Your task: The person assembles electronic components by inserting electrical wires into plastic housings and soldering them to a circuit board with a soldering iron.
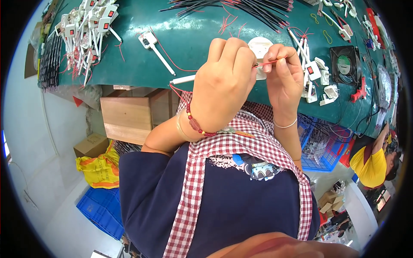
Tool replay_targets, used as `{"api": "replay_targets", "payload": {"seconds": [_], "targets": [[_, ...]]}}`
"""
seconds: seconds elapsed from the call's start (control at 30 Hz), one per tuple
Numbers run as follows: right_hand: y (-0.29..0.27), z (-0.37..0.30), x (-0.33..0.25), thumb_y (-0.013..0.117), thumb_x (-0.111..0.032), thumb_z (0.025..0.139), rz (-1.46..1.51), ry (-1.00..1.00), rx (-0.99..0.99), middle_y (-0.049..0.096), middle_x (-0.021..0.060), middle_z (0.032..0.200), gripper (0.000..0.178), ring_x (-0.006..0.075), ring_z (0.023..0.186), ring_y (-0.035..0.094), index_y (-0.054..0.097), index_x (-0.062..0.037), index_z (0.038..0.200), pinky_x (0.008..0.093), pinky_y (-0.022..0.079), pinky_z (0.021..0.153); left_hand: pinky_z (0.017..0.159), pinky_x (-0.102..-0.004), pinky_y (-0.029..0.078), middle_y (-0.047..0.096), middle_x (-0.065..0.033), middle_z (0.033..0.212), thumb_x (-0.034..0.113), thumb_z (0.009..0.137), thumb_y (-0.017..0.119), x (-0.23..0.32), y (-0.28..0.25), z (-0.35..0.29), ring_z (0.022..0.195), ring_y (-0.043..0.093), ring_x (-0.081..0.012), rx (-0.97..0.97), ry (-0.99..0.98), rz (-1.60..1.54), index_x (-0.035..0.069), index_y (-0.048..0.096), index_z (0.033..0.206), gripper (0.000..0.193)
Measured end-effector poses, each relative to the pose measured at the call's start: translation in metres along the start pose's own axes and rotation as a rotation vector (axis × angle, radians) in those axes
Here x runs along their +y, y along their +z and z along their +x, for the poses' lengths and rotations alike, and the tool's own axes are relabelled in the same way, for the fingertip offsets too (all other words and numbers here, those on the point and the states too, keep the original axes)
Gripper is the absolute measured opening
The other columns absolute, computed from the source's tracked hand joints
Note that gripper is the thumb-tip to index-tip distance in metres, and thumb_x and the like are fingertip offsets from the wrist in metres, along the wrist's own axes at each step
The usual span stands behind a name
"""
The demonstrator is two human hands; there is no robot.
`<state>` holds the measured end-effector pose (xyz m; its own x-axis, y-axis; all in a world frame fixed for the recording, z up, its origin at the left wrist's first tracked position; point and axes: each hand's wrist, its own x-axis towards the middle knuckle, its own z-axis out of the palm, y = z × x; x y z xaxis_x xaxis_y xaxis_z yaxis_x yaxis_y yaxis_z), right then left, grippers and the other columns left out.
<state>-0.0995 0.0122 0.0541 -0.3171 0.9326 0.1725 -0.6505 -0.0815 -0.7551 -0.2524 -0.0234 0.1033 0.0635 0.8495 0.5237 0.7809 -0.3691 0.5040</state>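
My left hand (223, 77) is closed, its back toward me. A white tube (183, 80) runs behind it, with red wire looping from its left end. A dark tip with thin red wire (270, 63) shows beyond the fingers, in line with the tube; the grip itself is hidden. My right hand (285, 79) pinches that red wire between thumb and fingers, close to the left hand. Behind the hands lies a round white piece (260, 46), partly covered. Left of them, a white switch piece with a rod (157, 52) trails red wire on the green table (142, 71).
A heap of white switch pieces (88, 32) fills the far left. Black rods (241, 10) lie along the back. At right are more white switch pieces (312, 71), a black fan (345, 64) and a red tool (359, 91). A blue crate (322, 144) stands below; another person (372, 165) is at right.
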Motion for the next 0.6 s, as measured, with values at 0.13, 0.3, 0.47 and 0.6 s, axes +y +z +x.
{"api": "replay_targets", "payload": {"seconds": [0.13,0.3,0.47,0.6], "targets": [[-0.001,0.000,0.001,0.054,-0.011,0.097,0.030,-0.016,-0.013,0.053,0.0084,0.098,0.007,0.0147,0.081,0.053,0.050,-0.0049,0.100,0.0291,0.045,0.079,0.061,-0.0323,0.051,0.053,-0.0094,0.092,0.003,0.066,0.069,0.001,0.002,-0.001,0.082,0.053,-0.0264,0.042,0.023,0.024,0.004,0.052,0.084,0.025],[0.001,0.001,0.001,0.052,-0.013,0.098,0.082,-0.019,0.001,0.053,0.0079,0.099,0.008,0.0141,0.081,0.052,0.051,-0.0057,0.099,0.0287,0.044,0.078,0.063,-0.0323,0.050,0.053,-0.0100,0.094,0.004,0.065,0.069,0.000,0.003,-0.001,0.083,0.053,-0.0260,0.059,0.047,0.064,0.004,0.052,0.083,0.025],[0.007,0.006,-0.007,0.050,-0.013,0.099,0.128,-0.059,-0.004,0.054,0.0078,0.100,0.009,0.0148,0.081,0.053,0.050,-0.0055,0.103,0.0303,0.045,0.078,0.066,-0.0334,0.049,0.052,-0.0088,0.082,0.000,0.067,0.066,-0.014,0.003,0.004,0.077,0.053,-0.0282,0.014,-0.044,-0.249,0.003,0.053,0.082,0.020],[0.016,0.013,-0.014,0.050,-0.012,0.099,0.147,-0.051,0.001,0.055,0.0082,0.101,0.011,0.0157,0.081,0.055,0.049,-0.0045,0.107,0.0307,0.046,0.077,0.062,-0.0279,0.050,0.062,-0.0096,0.083,-0.002,0.082,0.058,-0.026,-0.002,0.003,0.069,0.059,-0.0160,-0.057,-0.425,-0.751,0.000,0.050,0.086,0.009]]}}
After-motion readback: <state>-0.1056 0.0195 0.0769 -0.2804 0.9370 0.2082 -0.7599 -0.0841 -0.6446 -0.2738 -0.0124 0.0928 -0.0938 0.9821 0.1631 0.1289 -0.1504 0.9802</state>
